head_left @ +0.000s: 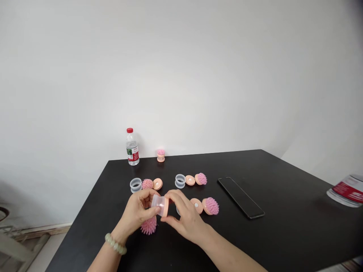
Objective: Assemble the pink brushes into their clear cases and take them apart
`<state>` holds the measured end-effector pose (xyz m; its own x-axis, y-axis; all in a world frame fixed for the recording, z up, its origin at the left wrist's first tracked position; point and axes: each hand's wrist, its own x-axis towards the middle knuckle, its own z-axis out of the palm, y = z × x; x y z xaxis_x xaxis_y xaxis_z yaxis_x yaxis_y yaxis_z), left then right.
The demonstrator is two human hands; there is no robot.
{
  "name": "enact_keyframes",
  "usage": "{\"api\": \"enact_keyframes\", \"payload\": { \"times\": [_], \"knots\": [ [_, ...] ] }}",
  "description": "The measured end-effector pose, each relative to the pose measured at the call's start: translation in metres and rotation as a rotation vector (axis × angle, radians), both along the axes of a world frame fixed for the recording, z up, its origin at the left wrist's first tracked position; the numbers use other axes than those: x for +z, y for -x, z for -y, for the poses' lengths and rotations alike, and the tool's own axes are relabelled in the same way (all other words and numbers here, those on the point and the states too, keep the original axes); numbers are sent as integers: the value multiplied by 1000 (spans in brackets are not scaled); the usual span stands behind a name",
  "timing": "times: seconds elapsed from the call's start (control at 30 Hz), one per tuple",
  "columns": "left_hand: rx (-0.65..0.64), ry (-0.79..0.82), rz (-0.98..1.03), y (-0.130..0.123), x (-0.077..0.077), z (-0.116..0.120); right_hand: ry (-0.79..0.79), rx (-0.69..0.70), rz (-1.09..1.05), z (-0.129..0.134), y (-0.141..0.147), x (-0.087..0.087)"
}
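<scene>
Over the black table, my left hand [138, 211] pinches a translucent silicone ring [157, 202] between thumb and fingers. My right hand [185, 215] grips the peach disc [166, 207] at the ring's right end; the two parts touch. A pink bristle head [149, 225] lies just below my left hand. Behind the hands are a clear ring [135, 184], a pink bristle head [147, 184] and a peach disc [157, 184]. Right of my right hand lie another disc [196, 205] and bristle head [211, 206], with a ring partly hidden by my fingers.
Farther back sit a ring [180, 181], a disc [190, 180] and a bristle head [201, 178]. A bottle [132, 149] and an assembled brush [160, 155] stand near the wall. A black phone [241, 197] lies right; a red-labelled object [347, 190] is at the far right.
</scene>
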<state>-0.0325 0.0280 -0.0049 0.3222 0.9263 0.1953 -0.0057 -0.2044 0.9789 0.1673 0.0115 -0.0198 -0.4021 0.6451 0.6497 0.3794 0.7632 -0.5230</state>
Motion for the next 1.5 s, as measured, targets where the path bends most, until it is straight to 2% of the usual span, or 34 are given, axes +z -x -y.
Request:
{"api": "enact_keyframes", "payload": {
  "times": [0.07, 0.13, 0.33, 0.4, 0.57, 0.67, 0.77, 0.83, 1.03, 1.17, 1.3, 1.5],
  "knots": [
    [-4, 25, 27, -1, 1, 1, -91, 11, 7, 1, 0, -1],
    [13, 26, 38, -2, 1, 2, -110, 15, 23, 0, -1, -2],
    [59, -47, -134, -4, 2, 2, 70, -14, 35, -5, -3, -6],
    [106, -75, -196, -6, 3, 3, 63, -43, 55, -5, -2, -6],
    [192, -62, -171, -9, 0, 3, -179, -20, -4, -2, 2, 0],
    [298, -32, -133, -2, -1, 0, -350, -28, 13, -1, 0, 6],
    [368, -17, -123, 14, 5, -4, -375, -10, 79, -2, -4, 8],
    [342, -10, -176, 27, 12, -6, -301, 29, 155, -2, -6, 6],
    [187, -48, -768, 65, 23, -4, -5, 47, 513, 2, -4, 3],
    [103, 13, -885, 77, 24, 0, 106, 6, 685, 3, -1, 5],
    [20, 76, -984, 76, 27, 5, 94, -6, 805, 1, 2, 2],
    [-60, 85, -1006, 68, 28, 7, 23, -25, 793, 0, 10, -7]
  ]
}}
